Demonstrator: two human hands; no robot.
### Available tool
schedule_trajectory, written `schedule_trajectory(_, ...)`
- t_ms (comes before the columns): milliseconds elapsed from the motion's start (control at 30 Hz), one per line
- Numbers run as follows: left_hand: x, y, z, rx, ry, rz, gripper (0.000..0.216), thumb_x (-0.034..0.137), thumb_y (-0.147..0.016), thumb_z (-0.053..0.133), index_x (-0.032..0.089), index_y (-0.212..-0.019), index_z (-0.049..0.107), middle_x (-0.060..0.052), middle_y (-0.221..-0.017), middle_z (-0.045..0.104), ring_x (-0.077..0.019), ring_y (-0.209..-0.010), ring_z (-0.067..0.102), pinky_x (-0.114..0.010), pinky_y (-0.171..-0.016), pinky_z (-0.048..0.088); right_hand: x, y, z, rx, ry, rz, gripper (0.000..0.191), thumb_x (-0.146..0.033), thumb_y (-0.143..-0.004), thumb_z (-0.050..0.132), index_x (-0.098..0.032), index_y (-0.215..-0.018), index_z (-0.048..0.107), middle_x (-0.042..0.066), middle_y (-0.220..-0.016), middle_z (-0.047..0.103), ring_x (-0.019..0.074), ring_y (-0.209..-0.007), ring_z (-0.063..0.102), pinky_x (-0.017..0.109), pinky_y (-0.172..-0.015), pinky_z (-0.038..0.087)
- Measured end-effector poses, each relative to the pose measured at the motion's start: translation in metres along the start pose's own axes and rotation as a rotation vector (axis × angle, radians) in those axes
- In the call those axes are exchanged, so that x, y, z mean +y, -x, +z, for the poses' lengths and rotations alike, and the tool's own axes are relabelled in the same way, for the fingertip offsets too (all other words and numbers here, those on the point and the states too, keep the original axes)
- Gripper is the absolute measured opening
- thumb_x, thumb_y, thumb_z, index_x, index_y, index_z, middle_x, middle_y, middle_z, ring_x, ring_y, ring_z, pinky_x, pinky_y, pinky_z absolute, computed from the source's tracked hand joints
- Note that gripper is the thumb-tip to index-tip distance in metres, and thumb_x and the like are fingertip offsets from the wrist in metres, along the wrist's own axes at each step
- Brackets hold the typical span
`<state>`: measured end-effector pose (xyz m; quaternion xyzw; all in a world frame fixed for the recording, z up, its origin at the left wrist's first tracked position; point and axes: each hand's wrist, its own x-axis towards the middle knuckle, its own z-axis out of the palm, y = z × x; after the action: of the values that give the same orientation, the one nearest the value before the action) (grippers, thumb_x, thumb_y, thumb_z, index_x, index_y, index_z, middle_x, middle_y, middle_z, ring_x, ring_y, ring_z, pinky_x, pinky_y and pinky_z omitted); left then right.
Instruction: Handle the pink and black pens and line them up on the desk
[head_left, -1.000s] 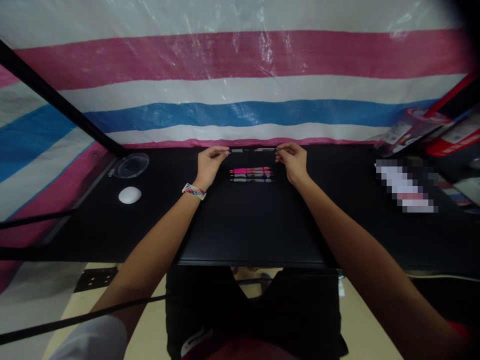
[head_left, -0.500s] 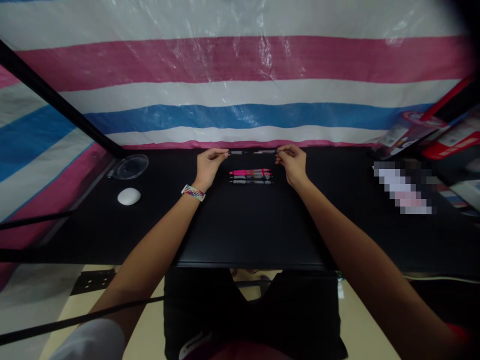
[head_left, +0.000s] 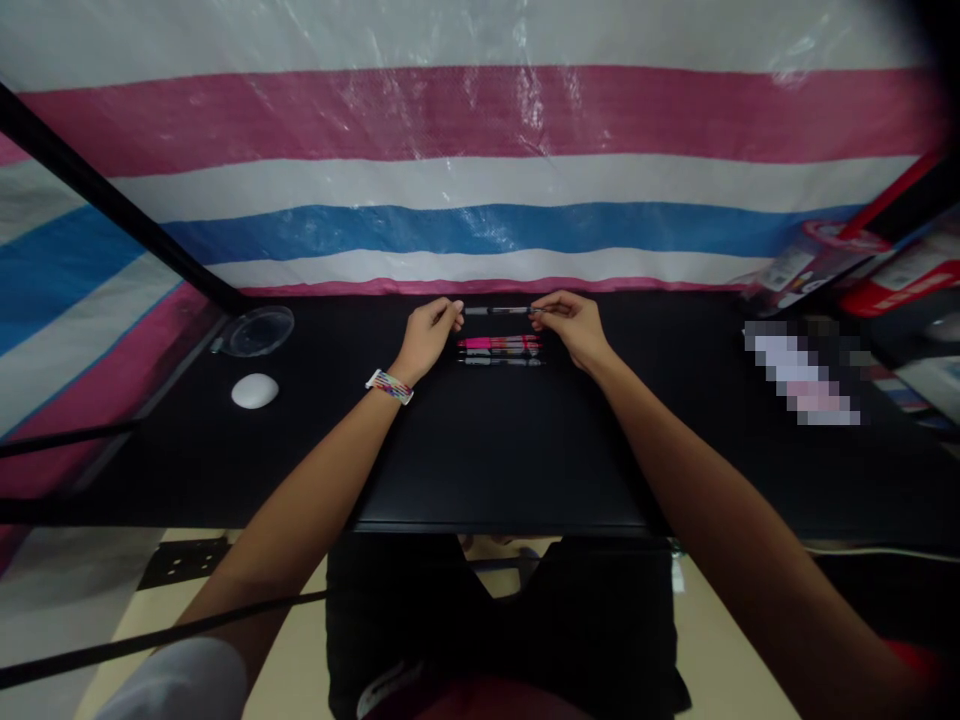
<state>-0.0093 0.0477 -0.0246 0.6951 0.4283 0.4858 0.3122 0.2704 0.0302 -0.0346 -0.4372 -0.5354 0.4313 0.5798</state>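
Pinched at both ends

From here I see the left hand [head_left: 432, 334] and right hand [head_left: 573, 325] each gripping one end of a pen [head_left: 510, 310], just beyond the row of pens [head_left: 499, 350] on the bench [head_left: 502, 450]. Those fingertip grips look slight; an uneven push could pop it loose.

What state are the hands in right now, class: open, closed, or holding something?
Left hand: closed, pinching the left end of a pen.
Right hand: closed, pinching its right end.
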Motion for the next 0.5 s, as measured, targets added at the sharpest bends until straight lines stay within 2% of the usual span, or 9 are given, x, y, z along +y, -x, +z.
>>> schedule_trajectory(67, -0.0004, -0.0002, -0.0003, -0.015, 0.003, 0.019, 0.029, 0.037, -0.104, 0.067, 0.021, -0.08, 0.07, -0.004, -0.08, 0.075, -0.0161, -0.077, 0.07, -0.032, -0.079, 0.058, -0.0005, 0.0002, 0.0, -0.005, 0.001, 0.012, 0.018, -0.028, -0.071, 0.085, -0.024, -0.087, 0.078, 0.004, -0.085, 0.078, 0.021, -0.079, 0.074, 0.045, -0.088, 0.066)
schedule_trajectory(133, -0.0017, -0.0006, 0.0, -0.036, 0.067, 0.038, 0.008, 0.029, -0.096, 0.077, 0.022, -0.096, 0.072, -0.005, -0.093, 0.078, -0.0179, -0.089, 0.074, -0.033, -0.085, 0.059, -0.0011, 0.0007, 0.0005, -0.004, -0.012, 0.026, 0.017, -0.027, -0.072, 0.085, -0.024, -0.087, 0.078, 0.004, -0.085, 0.078, 0.0211, -0.079, 0.074, 0.045, -0.087, 0.066)
schedule_trajectory(200, -0.0028, -0.0006, 0.0006, -0.057, 0.127, 0.04, 0.028, 0.026, -0.09, 0.084, 0.024, -0.115, 0.072, -0.005, -0.103, 0.079, -0.0195, -0.097, 0.076, -0.034, -0.09, 0.06, -0.0016, 0.0016, 0.0016, 0.001, -0.033, 0.039, 0.017, -0.027, -0.071, 0.085, -0.023, -0.087, 0.078, 0.005, -0.084, 0.078, 0.0211, -0.079, 0.074, 0.044, -0.086, 0.066)
schedule_trajectory(233, -0.0029, -0.0005, 0.0009, -0.073, 0.151, 0.026, 0.032, 0.029, -0.091, 0.084, 0.025, -0.121, 0.071, -0.005, -0.101, 0.079, -0.0195, -0.094, 0.076, -0.035, -0.09, 0.06, -0.0019, 0.0021, 0.0023, 0.0, -0.041, 0.044, 0.018, -0.026, -0.071, 0.085, -0.023, -0.087, 0.078, 0.005, -0.083, 0.078, 0.021, -0.079, 0.074, 0.044, -0.085, 0.066)
schedule_trajectory(300, -0.002, 0.0, 0.0011, -0.093, 0.185, -0.013, 0.028, 0.039, -0.101, 0.075, 0.024, -0.124, 0.071, -0.004, -0.088, 0.077, -0.0185, -0.083, 0.075, -0.036, -0.088, 0.061, -0.0023, 0.003, 0.0037, -0.003, -0.044, 0.051, 0.019, -0.026, -0.071, 0.085, -0.022, -0.088, 0.078, 0.005, -0.083, 0.078, 0.0206, -0.078, 0.074, 0.043, -0.085, 0.066)
schedule_trajectory(367, 0.0, 0.0004, 0.0006, -0.088, 0.2, -0.023, 0.033, 0.042, -0.102, 0.073, 0.025, -0.131, 0.071, -0.004, -0.085, 0.076, -0.0199, -0.082, 0.076, -0.038, -0.09, 0.061, -0.0024, 0.0036, 0.005, -0.003, -0.04, 0.052, 0.019, -0.026, -0.071, 0.085, -0.022, -0.087, 0.078, 0.005, -0.084, 0.078, 0.0201, -0.077, 0.073, 0.043, -0.084, 0.066)
schedule_trajectory(400, 0.0012, 0.0004, 0.0002, -0.074, 0.195, -0.017, 0.042, 0.039, -0.098, 0.079, 0.027, -0.137, 0.069, -0.005, -0.091, 0.078, -0.022, -0.089, 0.078, -0.04, -0.094, 0.061, -0.0025, 0.0038, 0.0054, 0.002, -0.039, 0.052, 0.018, -0.026, -0.071, 0.085, -0.022, -0.087, 0.077, 0.005, -0.084, 0.078, 0.02, -0.076, 0.073, 0.043, -0.084, 0.066)
schedule_trajectory(500, 0.004, 0.0002, -0.0006, -0.018, 0.171, -0.019, 0.086, 0.025, -0.077, 0.098, 0.034, -0.153, 0.059, -0.007, -0.118, 0.079, -0.03, -0.119, 0.077, -0.045, -0.106, 0.058, -0.0029, 0.0039, 0.0059, 0.023, -0.034, 0.058, 0.017, -0.025, -0.072, 0.083, -0.023, -0.087, 0.076, 0.005, -0.083, 0.077, 0.0205, -0.078, 0.073, 0.044, -0.085, 0.066)
